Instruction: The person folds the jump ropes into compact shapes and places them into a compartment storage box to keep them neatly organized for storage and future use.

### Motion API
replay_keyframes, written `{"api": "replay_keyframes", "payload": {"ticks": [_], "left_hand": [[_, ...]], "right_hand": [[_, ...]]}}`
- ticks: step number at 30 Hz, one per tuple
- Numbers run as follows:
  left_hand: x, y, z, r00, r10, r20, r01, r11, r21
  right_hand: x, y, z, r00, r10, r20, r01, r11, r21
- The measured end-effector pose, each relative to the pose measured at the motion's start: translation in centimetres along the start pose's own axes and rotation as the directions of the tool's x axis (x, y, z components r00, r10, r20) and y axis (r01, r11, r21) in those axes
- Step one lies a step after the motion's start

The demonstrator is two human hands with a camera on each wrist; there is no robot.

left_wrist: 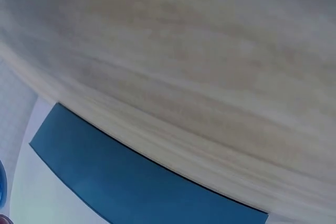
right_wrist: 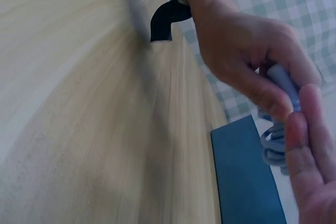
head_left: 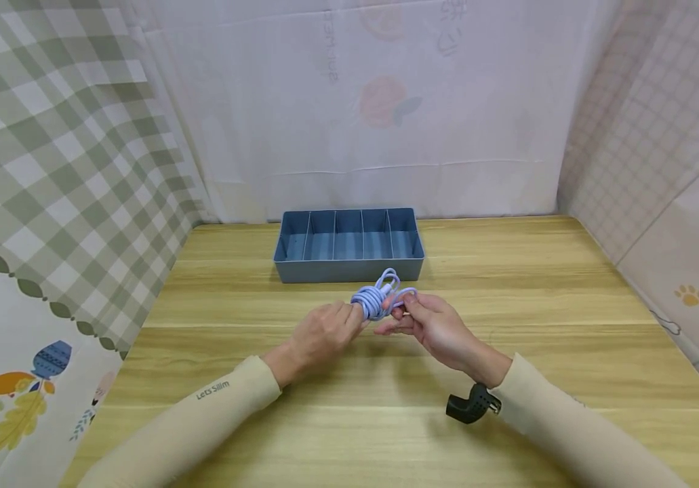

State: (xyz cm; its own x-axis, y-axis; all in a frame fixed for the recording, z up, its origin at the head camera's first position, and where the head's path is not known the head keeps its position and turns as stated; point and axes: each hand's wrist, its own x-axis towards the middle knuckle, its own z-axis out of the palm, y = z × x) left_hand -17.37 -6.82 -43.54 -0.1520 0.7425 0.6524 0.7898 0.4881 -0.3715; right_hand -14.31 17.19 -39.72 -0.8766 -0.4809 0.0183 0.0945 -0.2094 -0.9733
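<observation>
A lavender cable [head_left: 372,301], wound into a small bundle with loops sticking out, is held above the table between both hands. My left hand [head_left: 327,332] grips the bundle's near left side. In the right wrist view that left hand [right_wrist: 249,51] has a cylindrical plug end [right_wrist: 282,80] of the cable between thumb and fingers. On the other side, my right hand [head_left: 443,332] pinches a cable loop between thumb and forefinger, its other fingers extended below. Only some fingers of the right hand [right_wrist: 312,166] show in its own wrist view. The left wrist view shows neither hand clearly.
Just beyond the hands, a blue-grey tray [head_left: 349,271] with several compartments stands near the back of the wooden table [head_left: 233,285]. Cloth [head_left: 349,135] hangs behind and on both sides. A black wrist camera mount [head_left: 471,404] sticks out from the right sleeve.
</observation>
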Motion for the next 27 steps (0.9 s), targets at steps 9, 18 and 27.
{"api": "replay_keyframes", "payload": {"ticks": [9,18,27], "left_hand": [[0.35,-0.35,-0.18,1.000,0.024,-0.001,-0.024,1.000,0.017],[0.33,-0.36,-0.10,0.998,0.062,-0.007,-0.061,0.997,0.047],[0.35,-0.46,-0.30,0.990,0.139,0.024,-0.140,0.982,0.123]], "right_hand": [[0.16,0.19,-0.42,0.994,0.016,-0.110,-0.018,1.000,-0.013],[0.84,0.10,-0.27,0.937,0.179,-0.300,-0.128,0.975,0.182],[0.83,-0.36,-0.42,0.916,0.240,-0.323,-0.207,0.969,0.131]]}}
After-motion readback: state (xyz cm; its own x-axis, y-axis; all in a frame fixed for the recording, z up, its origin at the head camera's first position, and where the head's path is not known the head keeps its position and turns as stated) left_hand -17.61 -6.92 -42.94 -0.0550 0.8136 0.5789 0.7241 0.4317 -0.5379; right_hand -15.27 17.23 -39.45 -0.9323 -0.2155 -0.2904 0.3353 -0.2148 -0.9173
